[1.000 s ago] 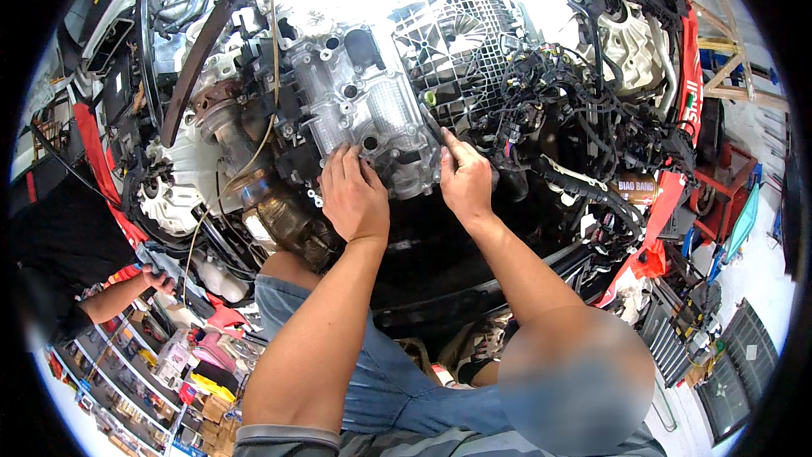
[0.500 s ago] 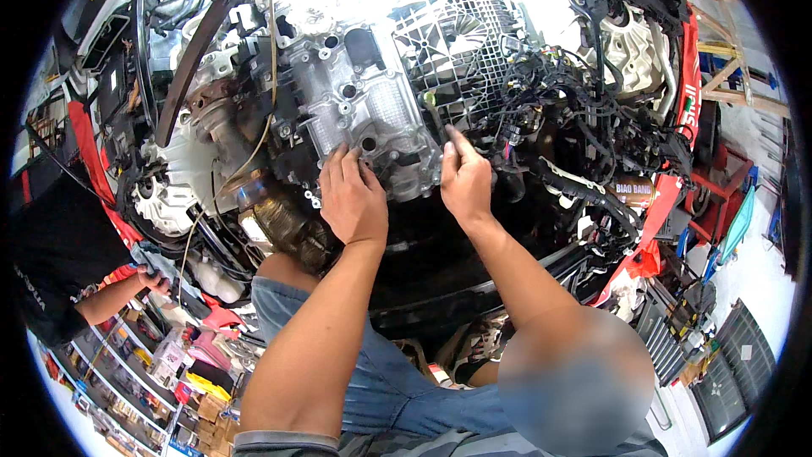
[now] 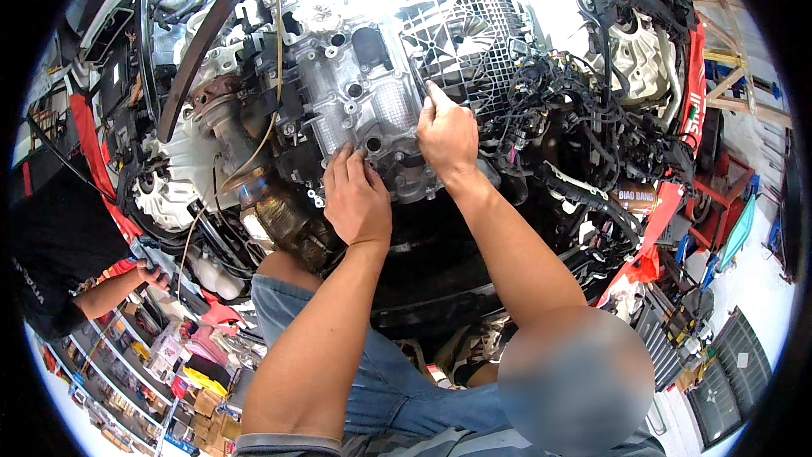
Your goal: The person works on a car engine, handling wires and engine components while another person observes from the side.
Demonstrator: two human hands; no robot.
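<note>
My left hand (image 3: 357, 199) lies on the near end of a silver valve cover (image 3: 393, 106), fingers slightly bent on its surface and nothing visible in them. My right hand (image 3: 447, 137) is at the cover's right edge, index finger stretched along that edge, the other fingers curled; whether they hold anything is hidden. Just beyond that finger lies a black-and-silver gridded engine part (image 3: 461, 34). A rusty exhaust pipe (image 3: 228, 118) runs left of the cover, and a tangle of black wiring (image 3: 558, 93) sits to the right.
A co-worker's hand (image 3: 152, 275) holds something dark at the left. Red fender covers (image 3: 694, 76) edge the engine bay on both sides. Beyond them are a red trolley (image 3: 727, 186) and a wooden frame (image 3: 727, 51) on the right, cluttered shelves (image 3: 152, 355) at lower left.
My right hand has moved up along the cover's right edge, away from me, with its index finger extended. My left hand stays nearly in the same place on the cover.
</note>
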